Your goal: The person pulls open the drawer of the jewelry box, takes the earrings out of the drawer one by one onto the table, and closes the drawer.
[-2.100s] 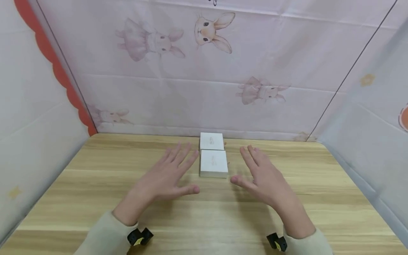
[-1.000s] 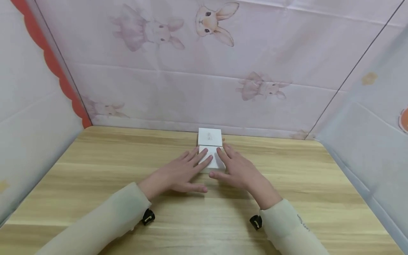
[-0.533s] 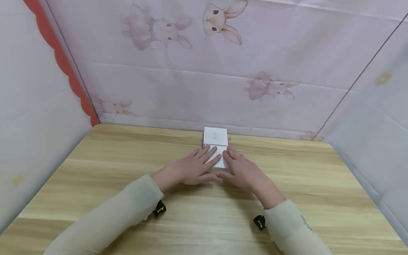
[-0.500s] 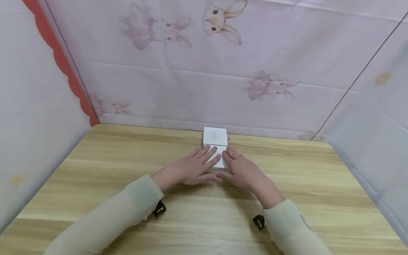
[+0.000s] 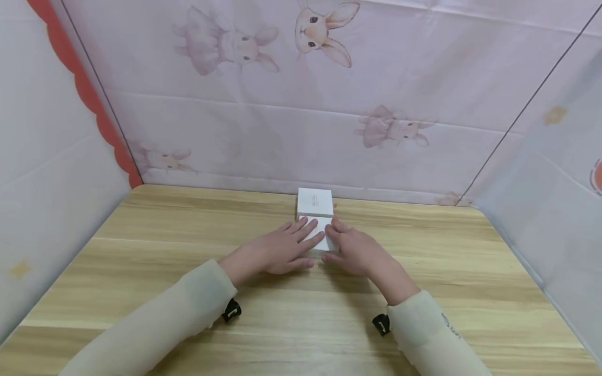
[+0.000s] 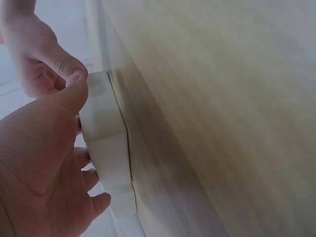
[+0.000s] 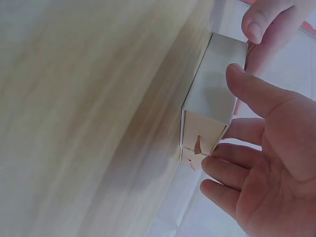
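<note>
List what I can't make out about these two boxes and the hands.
Head: part of the near box, covered by the left hand and right hand.
Head: print on the far box, too small to read.
All views: box insides, hidden by closed walls.
Left wrist: part of the left hand, cut off by the left edge.

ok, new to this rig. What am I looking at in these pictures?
There's no machine: just a person's bare left hand and right hand. The wide picture comes from a camera worn on the head, looking forward and down. The two tilted close-ups come from cameras on the left and right wrists.

On the wooden table lie a near white box and, behind it, a far white box. Both hands are at the near one, left over its top, right along its right side. It rests on the table, not lifted.
</note>
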`<state>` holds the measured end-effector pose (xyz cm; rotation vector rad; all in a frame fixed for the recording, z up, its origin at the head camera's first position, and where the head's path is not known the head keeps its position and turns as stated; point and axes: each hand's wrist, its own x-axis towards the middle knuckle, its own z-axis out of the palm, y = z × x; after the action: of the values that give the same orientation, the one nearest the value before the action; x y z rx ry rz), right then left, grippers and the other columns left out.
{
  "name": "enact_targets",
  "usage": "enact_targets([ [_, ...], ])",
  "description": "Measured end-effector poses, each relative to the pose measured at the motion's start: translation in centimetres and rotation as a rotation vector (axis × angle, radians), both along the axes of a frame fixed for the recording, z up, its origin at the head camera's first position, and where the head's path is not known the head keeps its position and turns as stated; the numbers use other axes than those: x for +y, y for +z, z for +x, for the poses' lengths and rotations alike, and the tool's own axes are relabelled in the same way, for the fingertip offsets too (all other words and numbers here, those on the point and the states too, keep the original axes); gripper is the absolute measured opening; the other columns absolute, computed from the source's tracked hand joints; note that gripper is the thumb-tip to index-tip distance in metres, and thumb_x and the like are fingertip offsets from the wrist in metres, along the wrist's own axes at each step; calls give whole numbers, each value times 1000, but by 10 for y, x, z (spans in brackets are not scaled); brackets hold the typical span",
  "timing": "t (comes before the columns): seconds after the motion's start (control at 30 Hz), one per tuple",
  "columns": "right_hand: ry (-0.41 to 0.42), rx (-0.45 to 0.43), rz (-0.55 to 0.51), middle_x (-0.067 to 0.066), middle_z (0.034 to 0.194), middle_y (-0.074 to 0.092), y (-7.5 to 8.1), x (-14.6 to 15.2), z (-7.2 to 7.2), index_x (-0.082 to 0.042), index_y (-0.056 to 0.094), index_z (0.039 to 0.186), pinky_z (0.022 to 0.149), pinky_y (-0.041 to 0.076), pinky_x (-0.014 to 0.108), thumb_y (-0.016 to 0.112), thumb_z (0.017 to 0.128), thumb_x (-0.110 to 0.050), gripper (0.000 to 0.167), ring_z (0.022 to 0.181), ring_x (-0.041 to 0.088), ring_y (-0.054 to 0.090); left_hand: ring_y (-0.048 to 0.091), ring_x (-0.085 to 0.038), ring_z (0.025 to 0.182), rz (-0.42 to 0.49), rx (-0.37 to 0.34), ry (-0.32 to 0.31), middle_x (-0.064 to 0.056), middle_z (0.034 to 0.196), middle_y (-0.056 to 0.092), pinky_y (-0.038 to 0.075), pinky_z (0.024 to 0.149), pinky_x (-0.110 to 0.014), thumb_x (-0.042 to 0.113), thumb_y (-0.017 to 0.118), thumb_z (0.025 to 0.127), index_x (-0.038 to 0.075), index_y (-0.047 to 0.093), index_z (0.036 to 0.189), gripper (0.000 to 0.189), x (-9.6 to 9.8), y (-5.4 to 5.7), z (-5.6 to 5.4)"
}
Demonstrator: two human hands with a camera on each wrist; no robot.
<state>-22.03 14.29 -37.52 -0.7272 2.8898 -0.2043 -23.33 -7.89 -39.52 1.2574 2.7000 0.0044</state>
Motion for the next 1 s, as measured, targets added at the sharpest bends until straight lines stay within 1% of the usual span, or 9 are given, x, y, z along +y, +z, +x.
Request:
enact_targets([
  [0.27,-1,-36,-8,19,161,27,0,1,6,-4,39,153,116,34,51,64,96,-44,74,144,36,37,4,-37,153,7,7,-4,-16,167,3,16,122,-53,57,35,104,20,11,162,72,1,3,12],
  [0.4,4,-34,-17,19,161,27,1,2,9,-4,39,152,115,35,50,65,96,-43,73,143,36,38,6,-38,153,13,11,-18,-19,166,6,18,122,-53,54,39,104,17,14,161,73,2,4,17],
  [0.63,10,-15,-8,19,161,28,1,3,13,-4,41,152,113,38,49,66,94,-44,74,140,36,44,8,-40,153,3,31,-37,-21,166,8,19,122,-51,49,47,103,15,16,161,74,3,4,21],
  [0.87,3,-24,-7,17,162,27,2,3,20,-6,40,152,112,40,49,65,95,-46,74,139,34,45,8,-39,153,-19,42,-35,-20,166,8,18,123,-49,50,49,102,17,14,161,77,4,6,27],
  [1.0,9,-18,-13,19,161,28,2,4,24,-6,41,152,112,39,49,65,95,-46,74,139,35,45,11,-40,152,-26,56,-42,-20,166,10,19,123,-48,51,51,101,16,15,161,78,5,7,31],
])
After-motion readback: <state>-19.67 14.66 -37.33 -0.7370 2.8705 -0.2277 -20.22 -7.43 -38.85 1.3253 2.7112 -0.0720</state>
